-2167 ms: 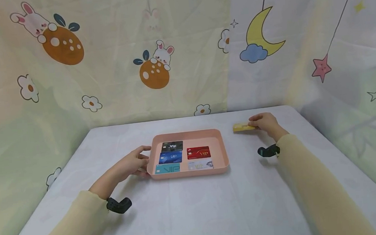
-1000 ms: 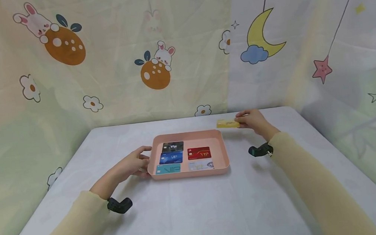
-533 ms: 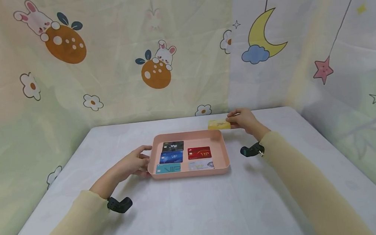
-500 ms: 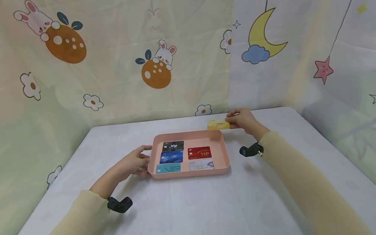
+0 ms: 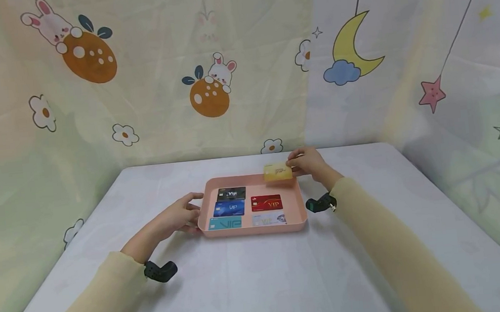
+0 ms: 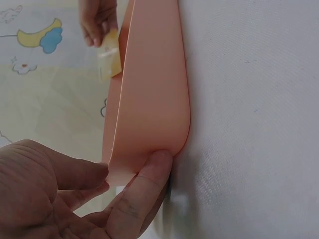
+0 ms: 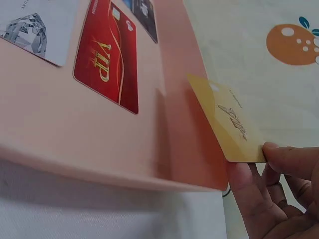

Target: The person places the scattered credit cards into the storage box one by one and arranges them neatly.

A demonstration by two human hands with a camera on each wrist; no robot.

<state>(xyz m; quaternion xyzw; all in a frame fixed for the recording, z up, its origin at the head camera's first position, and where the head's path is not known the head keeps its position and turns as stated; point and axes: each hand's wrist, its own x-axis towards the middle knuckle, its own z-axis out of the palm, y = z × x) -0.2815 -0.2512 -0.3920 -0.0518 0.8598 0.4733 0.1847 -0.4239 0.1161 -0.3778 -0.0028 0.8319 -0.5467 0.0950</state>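
Observation:
My right hand [image 5: 310, 162] pinches a yellow VIP card [image 5: 276, 172] by its right end. The card slants over the far right part of the pink tray [image 5: 300, 206], overlapping its back wall. In the right wrist view the thumb lies on the edge of the yellow card [image 7: 227, 119], with fingers beneath. At the tray's left side, my left hand [image 5: 176, 219] holds the wall. The left wrist view shows that hand's fingertips [image 6: 159, 162] at the rim and low on the outer wall.
In the tray's left column lie a black Vip card [image 5: 231, 194], a blue one [image 5: 229, 208] and a teal one [image 5: 225, 222]. To their right are a red card [image 5: 266, 202] and a silver-white one [image 5: 269, 218]. A printed curtain [image 5: 160, 99] hangs behind the white table [image 5: 261, 279].
My right hand has carried the yellow card leftward from the table's right side to over the tray, and the card has tilted to show more of its face. The left hand stays at the tray.

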